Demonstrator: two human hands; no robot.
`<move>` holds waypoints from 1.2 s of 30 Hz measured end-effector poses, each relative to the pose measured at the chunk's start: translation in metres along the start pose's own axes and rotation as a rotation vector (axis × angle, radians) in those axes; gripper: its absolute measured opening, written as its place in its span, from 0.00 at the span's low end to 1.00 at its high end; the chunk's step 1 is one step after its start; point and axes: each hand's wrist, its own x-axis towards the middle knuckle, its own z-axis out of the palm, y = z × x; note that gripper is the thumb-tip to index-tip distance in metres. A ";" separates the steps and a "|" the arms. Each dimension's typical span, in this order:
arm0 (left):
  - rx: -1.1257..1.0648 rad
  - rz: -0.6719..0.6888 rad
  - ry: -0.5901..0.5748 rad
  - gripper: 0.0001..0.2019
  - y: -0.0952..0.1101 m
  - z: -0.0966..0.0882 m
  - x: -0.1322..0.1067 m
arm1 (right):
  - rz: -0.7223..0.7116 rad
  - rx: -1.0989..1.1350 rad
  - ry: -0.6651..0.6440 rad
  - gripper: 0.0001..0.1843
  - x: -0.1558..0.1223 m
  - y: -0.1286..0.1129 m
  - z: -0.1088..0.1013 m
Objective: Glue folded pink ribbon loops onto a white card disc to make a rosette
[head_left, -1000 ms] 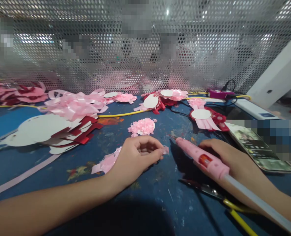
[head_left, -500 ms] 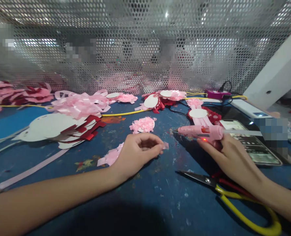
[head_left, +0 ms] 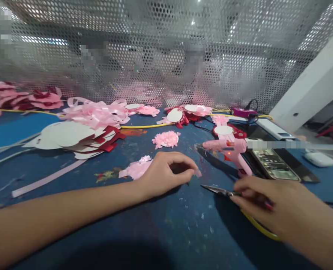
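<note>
My left hand (head_left: pixel 170 170) is closed in a pinch on a small piece of pink ribbon (head_left: pixel 198 173), above the blue table. My right hand (head_left: pixel 263 200) is closed around the scissors (head_left: pixel 217 190) near their pivot; the blades point left and part of a yellow handle shows below the palm. Just beyond that hand stands a pink glue gun (head_left: pixel 225 145) with a red light on, its nozzle pointing left. Beside my left wrist lies a pink ribbon cluster (head_left: pixel 138 167). Farther back is a frilled pink rosette (head_left: pixel 166 139) with some white backing showing.
White card cutouts with red edges (head_left: pixel 66 135) lie at left, before a heap of pink ribbon loops (head_left: pixel 95 113). Several rosettes line the back beside a yellow cable (head_left: pixel 146 126). A phone (head_left: pixel 276 163) lies at right. A perforated metal screen (head_left: pixel 166 63) closes the back.
My right hand has let go of the glue gun, which now stands on the table, and has moved down onto the scissors. My left hand still pinches the ribbon piece.
</note>
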 end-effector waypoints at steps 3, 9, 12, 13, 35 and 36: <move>0.089 0.104 -0.017 0.07 0.000 0.000 -0.001 | -0.003 0.122 -0.053 0.07 0.022 -0.017 0.014; 0.138 0.131 -0.048 0.06 -0.002 0.001 -0.003 | 0.016 0.357 -0.100 0.08 0.048 -0.026 0.039; 0.078 0.051 -0.061 0.07 -0.005 0.002 -0.003 | -0.052 0.381 -0.094 0.09 0.046 -0.026 0.044; 0.050 0.032 -0.068 0.08 -0.006 0.003 -0.003 | -0.074 0.385 -0.094 0.09 0.045 -0.026 0.044; -0.045 -0.005 -0.167 0.16 -0.012 0.007 -0.001 | -0.123 0.406 -0.127 0.06 0.044 -0.024 0.038; -0.044 -0.002 -0.170 0.16 -0.012 0.007 -0.001 | -0.115 0.411 -0.130 0.06 0.043 -0.024 0.039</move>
